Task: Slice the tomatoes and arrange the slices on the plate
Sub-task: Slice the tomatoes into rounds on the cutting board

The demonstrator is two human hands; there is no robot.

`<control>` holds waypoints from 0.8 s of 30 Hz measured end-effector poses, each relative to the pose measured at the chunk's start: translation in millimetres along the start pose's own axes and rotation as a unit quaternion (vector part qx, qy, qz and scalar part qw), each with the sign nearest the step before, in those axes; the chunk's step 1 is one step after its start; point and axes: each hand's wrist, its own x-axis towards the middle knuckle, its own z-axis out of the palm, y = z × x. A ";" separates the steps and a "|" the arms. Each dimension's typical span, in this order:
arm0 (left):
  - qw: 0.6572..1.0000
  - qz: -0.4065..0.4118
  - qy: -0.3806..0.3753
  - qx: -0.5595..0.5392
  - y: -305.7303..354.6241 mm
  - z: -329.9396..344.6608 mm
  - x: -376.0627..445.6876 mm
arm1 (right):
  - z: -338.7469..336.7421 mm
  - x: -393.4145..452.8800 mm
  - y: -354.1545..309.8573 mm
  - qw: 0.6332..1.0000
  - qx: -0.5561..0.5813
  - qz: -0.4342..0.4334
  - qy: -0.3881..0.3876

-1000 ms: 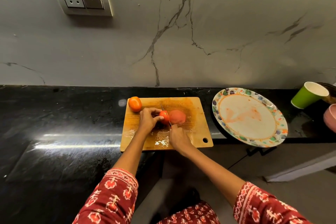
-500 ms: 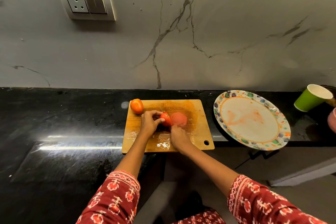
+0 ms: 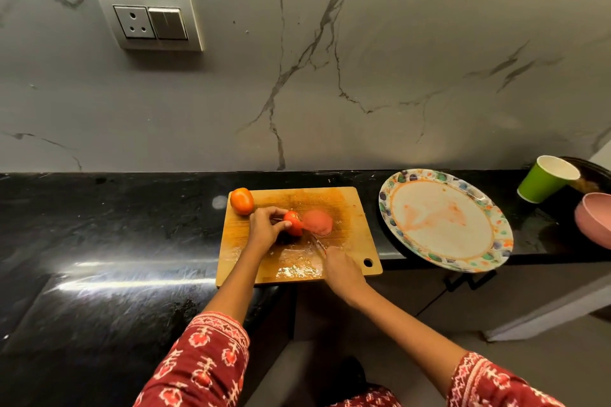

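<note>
- Left hand point(image 3: 264, 228) pinches my part-cut tomato point(image 3: 293, 223) mid-board point(image 3: 344, 208); the cut face looks right, toward the knife.
- Right hand point(image 3: 342, 269) grips the knife point(image 3: 317, 243), blade running up-left to the tomato's right side; this hand is nearest the slices.
- Slices point(image 3: 317, 222) lie just right of the tomato, touching it.
- Whole tomato point(image 3: 242, 201) waits at the board's far-left corner.
- Plate point(image 3: 496, 225), bare but smeared, sits right of the board on the table point(image 3: 115, 225); nothing blocks the way. Green cup point(image 3: 545, 180) stands beyond.
</note>
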 end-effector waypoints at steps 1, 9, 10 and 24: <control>1.000 0.002 -0.003 0.001 0.5 0.3 0.2 | -2.5 2.1 -0.6 0.999 0.037 0.013 0.006; 1.000 -0.005 -0.002 0.005 -0.6 0.2 0.3 | -27.5 12.9 5.1 0.993 0.108 0.020 0.045; 1.000 -0.004 -0.002 0.004 -0.5 0.2 0.5 | -30.6 14.1 6.5 0.993 0.109 0.022 0.050; 1.000 -0.010 -0.001 -0.020 -2.5 3.6 -4.8 | -45.2 11.2 -12.9 0.991 0.131 -0.036 0.000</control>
